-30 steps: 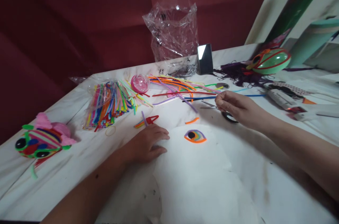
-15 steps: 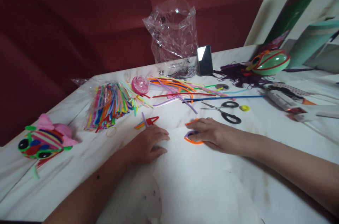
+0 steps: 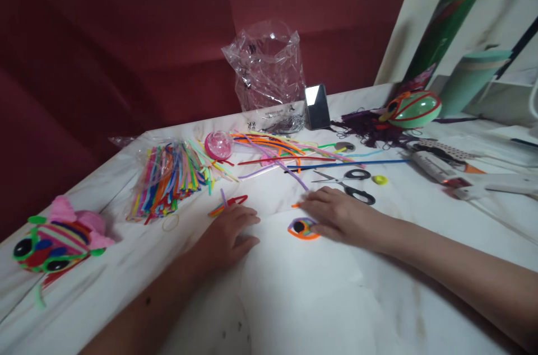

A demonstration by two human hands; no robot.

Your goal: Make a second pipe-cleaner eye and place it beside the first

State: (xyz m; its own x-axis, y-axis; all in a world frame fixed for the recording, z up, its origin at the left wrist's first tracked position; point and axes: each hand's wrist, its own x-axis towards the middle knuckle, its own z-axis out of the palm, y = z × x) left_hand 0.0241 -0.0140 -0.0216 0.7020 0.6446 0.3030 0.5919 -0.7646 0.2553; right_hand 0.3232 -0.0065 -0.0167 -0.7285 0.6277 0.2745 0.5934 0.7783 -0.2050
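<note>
On the white paper (image 3: 302, 288) lies a small eye-shaped pipe-cleaner piece (image 3: 305, 236), orange and purple round a black disc. My right hand (image 3: 340, 215) rests with outstretched fingers at its right side, a fingertip touching or covering that edge. Another bit of orange pipe cleaner (image 3: 296, 206) shows at the same hand's upper fingertips. To the left, my left hand (image 3: 231, 234) lies on the table at the paper's edge, thumb apart from the fingers and nothing held. Just beyond it are a bent red pipe cleaner (image 3: 240, 200) and short coloured pieces, partly hidden by the hand.
Scissors (image 3: 347, 182) and a yellow roll (image 3: 380, 180) lie beyond my right hand. A glue gun (image 3: 445, 170) is at right. Loose pipe cleaners (image 3: 269, 145), a bagged bundle (image 3: 168, 181), a phone (image 3: 317, 107) and a colourful fish figure (image 3: 61, 240) surround the workspace.
My right hand's fingers have drawn back slightly to the right, uncovering the black disc of the eye-shaped piece. My left hand stays in place. The camera view has shifted a little.
</note>
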